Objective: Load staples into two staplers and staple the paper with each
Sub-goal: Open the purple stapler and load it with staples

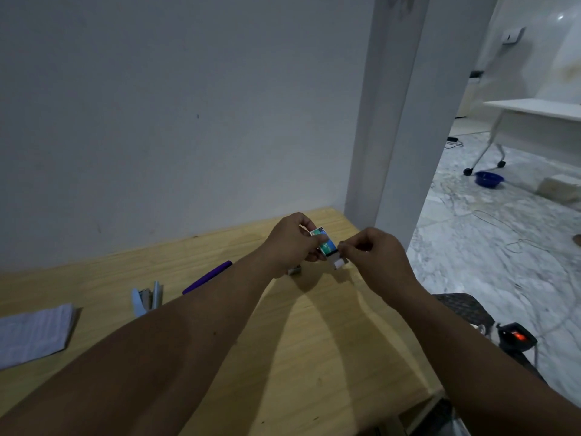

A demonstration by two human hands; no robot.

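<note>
Wooden desk against a grey wall. From left: folded paper, pale blue stapler lying open, purple pen. Left hand pinches the staple box; right hand pinches its white tray. Marble floor beyond.

Dim grey wall, wooden table, marble floor.

Staple box: small, blue-green with white ends, held above the wooden table's far edge, its white inner tray slid partly out toward 4 o'clock. Light-blue stapler: hinged open on the table, at 8 o'clock from the box. Paper: pale lined sheets lying flat, at 8 o'clock from the stapler.
</note>
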